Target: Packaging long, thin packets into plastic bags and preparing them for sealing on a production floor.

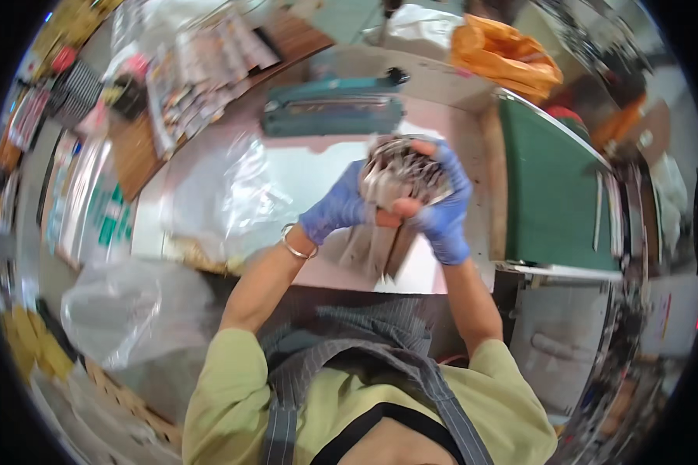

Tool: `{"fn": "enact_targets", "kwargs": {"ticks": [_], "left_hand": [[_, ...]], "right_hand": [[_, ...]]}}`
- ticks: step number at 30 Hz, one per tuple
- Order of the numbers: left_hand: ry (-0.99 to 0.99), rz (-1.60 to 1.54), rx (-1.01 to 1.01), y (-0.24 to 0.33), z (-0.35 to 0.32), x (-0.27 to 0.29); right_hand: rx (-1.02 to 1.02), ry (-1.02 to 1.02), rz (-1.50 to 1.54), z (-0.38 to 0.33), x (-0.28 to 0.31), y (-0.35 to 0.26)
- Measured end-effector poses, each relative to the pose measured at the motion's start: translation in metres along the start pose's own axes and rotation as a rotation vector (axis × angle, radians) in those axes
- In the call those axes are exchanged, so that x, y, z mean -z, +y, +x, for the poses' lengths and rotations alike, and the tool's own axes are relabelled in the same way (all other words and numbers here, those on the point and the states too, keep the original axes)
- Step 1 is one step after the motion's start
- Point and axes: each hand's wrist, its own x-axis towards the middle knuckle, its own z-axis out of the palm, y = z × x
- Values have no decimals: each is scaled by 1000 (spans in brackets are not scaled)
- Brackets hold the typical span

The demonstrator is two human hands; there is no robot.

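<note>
Both my hands wear blue gloves with bare fingertips. Together they grip a bundle of thin brown-and-white pieces (405, 172), raised above the white work surface (341, 159). My left hand (335, 208) closes round its left and lower side, and my right hand (451, 203) wraps its right side. Both thumbs come close together at the bottom. Motion blurs the bundle, so its exact kind does not show. Beneath it are pale and brown strips (376, 249); whether they hang from the bundle or lie on the surface, I cannot tell.
A teal bag sealer (333, 112) stands at the back of the surface. Clear plastic bags (244, 194) lie to the left. Patterned packets (202, 74) rest on a brown board at the far left. A green panel (551, 186) borders the right, with an orange sack (504, 58) behind.
</note>
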Motion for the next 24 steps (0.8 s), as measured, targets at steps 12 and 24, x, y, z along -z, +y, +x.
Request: {"fn": "enact_targets", "kwargs": {"ticks": [12, 24], "left_hand": [[1591, 606, 90, -61, -168, -17], [486, 1464, 150, -77, -244, 32]], "right_hand": [[-949, -357, 591, -76, -59, 66], [-852, -487, 586, -94, -157, 124]]}}
